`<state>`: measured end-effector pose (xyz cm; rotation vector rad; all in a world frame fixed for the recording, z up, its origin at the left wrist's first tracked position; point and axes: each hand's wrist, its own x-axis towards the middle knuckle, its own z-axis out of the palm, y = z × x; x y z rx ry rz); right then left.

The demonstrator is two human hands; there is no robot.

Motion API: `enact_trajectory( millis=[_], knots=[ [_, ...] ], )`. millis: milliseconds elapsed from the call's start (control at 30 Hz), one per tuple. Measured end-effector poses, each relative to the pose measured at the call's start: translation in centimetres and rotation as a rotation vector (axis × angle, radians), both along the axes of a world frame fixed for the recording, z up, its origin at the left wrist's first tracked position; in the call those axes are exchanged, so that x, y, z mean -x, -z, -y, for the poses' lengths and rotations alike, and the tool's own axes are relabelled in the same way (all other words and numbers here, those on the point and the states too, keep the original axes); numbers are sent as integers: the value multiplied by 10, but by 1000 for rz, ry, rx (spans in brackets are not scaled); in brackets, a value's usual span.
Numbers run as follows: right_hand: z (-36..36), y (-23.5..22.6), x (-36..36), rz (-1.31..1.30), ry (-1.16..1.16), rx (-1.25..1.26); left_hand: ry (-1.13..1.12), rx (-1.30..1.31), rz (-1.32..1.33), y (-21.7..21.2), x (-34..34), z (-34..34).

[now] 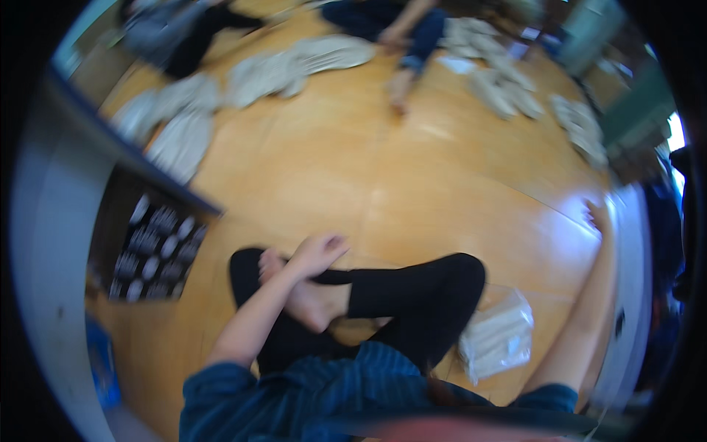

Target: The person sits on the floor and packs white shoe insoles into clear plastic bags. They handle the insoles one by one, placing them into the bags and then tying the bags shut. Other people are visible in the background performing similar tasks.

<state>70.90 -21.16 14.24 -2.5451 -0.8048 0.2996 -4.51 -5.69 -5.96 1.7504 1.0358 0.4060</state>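
I sit cross-legged on a wooden floor [331, 169], in black trousers [420, 287]. My left hand [319, 253] hovers by my bare foot [308, 303], fingers loosely bent and nothing seen in them. Far out to the right reaches my right hand [600, 216], beside a white panel [626, 272] and a bright reflection on the floor. Blur hides whether it touches the panel or holds anything. Next to my right knee lies a clear plastic bag [501, 335] with pale, folded contents.
Pale cloth-like bundles [265, 77] lie across the far floor, more [504, 92] at the far right. Two other people sit there, one in grey [158, 33], one in dark blue trousers [427, 37]. A dark patterned box [158, 250] stands left, beside a pale panel [59, 221].
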Motion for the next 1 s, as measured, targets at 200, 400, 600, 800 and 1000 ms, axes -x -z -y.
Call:
enact_trajectory(
  millis=[200, 400, 600, 800, 1000],
  knots=[
    [-51, 85, 153, 67, -631, -9, -223, -236, -88, 5, 29, -101],
    [-18, 138, 385, -47, -1037, 226, -870, -105, -485, 55, 107, -250],
    [-45, 157, 399, -45, -831, 214, -1561, -165, -992, 82, 230, -347],
    [-50, 197, 361, -205, -831, 200, -1876, -176, -640, 107, 308, -364],
    [-46, 192, 365, -218, -817, 273, -1665, -37, -936, 93, 308, -350]
  ],
)
